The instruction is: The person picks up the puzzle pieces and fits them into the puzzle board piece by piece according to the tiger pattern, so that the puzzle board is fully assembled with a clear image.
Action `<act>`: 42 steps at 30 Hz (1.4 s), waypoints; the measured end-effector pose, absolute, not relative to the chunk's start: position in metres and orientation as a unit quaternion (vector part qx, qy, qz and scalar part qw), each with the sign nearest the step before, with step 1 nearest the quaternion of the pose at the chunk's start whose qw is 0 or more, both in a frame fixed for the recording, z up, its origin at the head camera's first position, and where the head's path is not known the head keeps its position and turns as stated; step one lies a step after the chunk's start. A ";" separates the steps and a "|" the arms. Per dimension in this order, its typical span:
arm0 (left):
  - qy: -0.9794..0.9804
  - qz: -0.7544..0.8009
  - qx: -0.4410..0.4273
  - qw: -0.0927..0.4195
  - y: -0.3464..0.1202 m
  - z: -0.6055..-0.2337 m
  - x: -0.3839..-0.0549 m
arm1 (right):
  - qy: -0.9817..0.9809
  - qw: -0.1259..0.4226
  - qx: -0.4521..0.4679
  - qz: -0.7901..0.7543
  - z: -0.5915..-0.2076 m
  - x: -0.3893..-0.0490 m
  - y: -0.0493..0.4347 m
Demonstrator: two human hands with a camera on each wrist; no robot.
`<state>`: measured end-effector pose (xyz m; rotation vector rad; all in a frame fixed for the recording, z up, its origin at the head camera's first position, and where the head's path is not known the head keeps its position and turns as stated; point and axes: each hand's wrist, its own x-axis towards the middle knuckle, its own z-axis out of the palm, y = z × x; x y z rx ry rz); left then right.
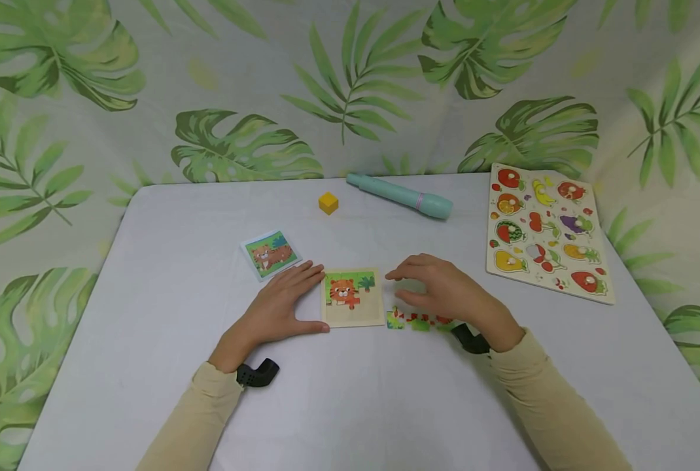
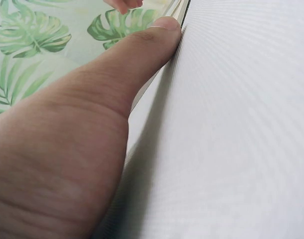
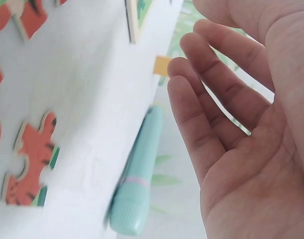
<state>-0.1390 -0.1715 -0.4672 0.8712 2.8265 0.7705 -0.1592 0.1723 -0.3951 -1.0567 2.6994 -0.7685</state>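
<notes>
A square wooden puzzle board [image 1: 364, 315] lies mid-table, its upper part filled with pieces showing an orange tiger's face and greenery. My left hand [image 1: 279, 304] rests at the board's left side, thumb touching the lower left corner and fingers at the upper left edge. My right hand [image 1: 444, 288] hovers just right of the board; its palm and loosely bent fingers hold nothing in the right wrist view. Below that hand lie several loose puzzle pieces [image 1: 395, 319], partly hidden by it. One orange, black-striped puzzle piece [image 3: 35, 162] shows clearly in the right wrist view.
A small tiger picture card [image 1: 272, 254] lies beyond my left hand. Farther back are a yellow cube [image 1: 328, 203] and a mint-green microphone-shaped tube [image 1: 403, 196]. A fruit peg-puzzle board [image 1: 547, 232] lies at the right rear, near the leaf-patterned cloth [image 1: 356, 85].
</notes>
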 end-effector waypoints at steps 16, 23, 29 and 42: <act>0.923 0.258 0.284 0.044 -0.172 -0.467 -0.139 | 0.909 0.056 -0.328 -0.251 -0.404 -0.158 0.201; 0.923 0.256 0.283 0.046 -0.172 -0.466 -0.139 | 0.911 0.065 -0.320 -0.254 -0.407 -0.157 0.214; 0.924 0.255 0.281 0.048 -0.172 -0.467 -0.139 | 0.917 0.075 -0.299 -0.253 -0.407 -0.155 0.223; 0.926 0.254 0.275 0.054 -0.172 -0.465 -0.138 | 0.924 0.077 -0.283 -0.245 -0.415 -0.152 0.244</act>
